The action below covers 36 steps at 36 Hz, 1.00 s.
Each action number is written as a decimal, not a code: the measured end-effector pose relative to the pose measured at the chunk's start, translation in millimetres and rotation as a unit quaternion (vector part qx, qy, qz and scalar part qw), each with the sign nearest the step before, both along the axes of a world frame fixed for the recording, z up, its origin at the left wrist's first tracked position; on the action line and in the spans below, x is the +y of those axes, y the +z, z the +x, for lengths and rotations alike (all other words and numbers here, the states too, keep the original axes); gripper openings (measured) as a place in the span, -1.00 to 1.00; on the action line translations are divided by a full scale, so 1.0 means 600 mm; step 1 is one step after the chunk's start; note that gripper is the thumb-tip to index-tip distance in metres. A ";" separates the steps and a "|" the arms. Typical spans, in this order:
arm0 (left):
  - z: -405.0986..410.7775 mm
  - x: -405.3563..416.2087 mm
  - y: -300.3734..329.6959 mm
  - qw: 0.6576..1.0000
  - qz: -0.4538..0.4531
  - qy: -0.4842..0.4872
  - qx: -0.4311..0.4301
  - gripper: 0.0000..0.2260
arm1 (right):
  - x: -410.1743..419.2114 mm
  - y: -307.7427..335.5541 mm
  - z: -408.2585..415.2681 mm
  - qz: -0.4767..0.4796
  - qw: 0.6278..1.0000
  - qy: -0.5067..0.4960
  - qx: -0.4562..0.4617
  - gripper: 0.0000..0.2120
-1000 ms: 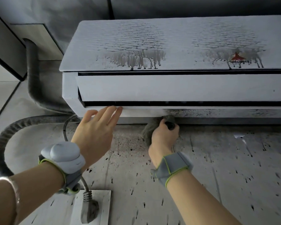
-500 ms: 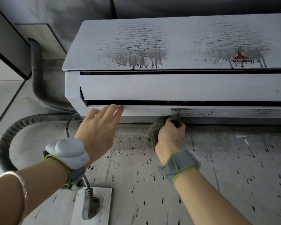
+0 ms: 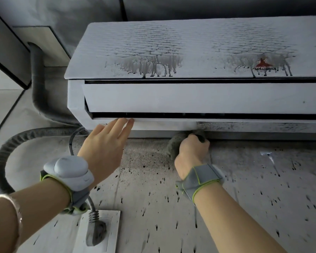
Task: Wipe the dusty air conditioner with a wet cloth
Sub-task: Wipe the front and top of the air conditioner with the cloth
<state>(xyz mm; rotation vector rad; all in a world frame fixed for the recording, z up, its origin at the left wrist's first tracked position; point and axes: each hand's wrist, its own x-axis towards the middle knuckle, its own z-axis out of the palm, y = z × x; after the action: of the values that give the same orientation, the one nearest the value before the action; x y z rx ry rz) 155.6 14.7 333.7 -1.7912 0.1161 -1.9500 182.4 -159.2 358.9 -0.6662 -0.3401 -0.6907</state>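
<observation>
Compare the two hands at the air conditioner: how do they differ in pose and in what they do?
The left hand is open with straight fingers, fingertips touching the air conditioner at its lower front edge; the right hand is curled round a grey cloth, pressing it under the unit. The left holds nothing; the right holds the cloth. The left wrist shows a bulky grey device, the right only a strap. Both reach up to the unit's underside.

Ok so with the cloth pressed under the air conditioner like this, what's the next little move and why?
Probably slide the right hand and its grey cloth rightward along the underside of the air conditioner. The strip left of the cloth looks clean, while the strip to its right is speckled with dark grime. The left hand rests open-fingered on the lower edge and can keep steadying.
</observation>
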 end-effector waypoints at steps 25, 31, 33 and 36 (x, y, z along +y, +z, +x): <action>0.009 -0.008 -0.005 0.999 0.004 -0.035 -0.025 -0.43 | -0.007 -0.015 -0.006 -0.050 0.995 0.060 -0.068 -0.87; 0.002 -0.007 -0.004 0.999 -0.006 -0.032 -0.013 -0.38 | 0.077 -0.010 -0.017 -0.088 0.985 0.136 -0.058 -0.85; 0.000 -0.002 -0.003 1.000 0.002 -0.019 -0.003 -0.36 | 0.093 -0.010 -0.020 -0.109 0.978 0.173 -0.050 -0.85; -0.005 0.005 0.001 1.000 0.013 -0.014 -0.001 -0.36 | 0.091 -0.006 -0.023 -0.101 0.974 0.198 -0.046 -0.85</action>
<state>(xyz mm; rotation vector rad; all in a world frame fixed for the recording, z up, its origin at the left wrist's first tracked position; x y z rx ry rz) 152.5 17.5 334.2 -1.7808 0.1659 -1.9615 168.6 -104.9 355.1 -0.7335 -0.6165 -0.3066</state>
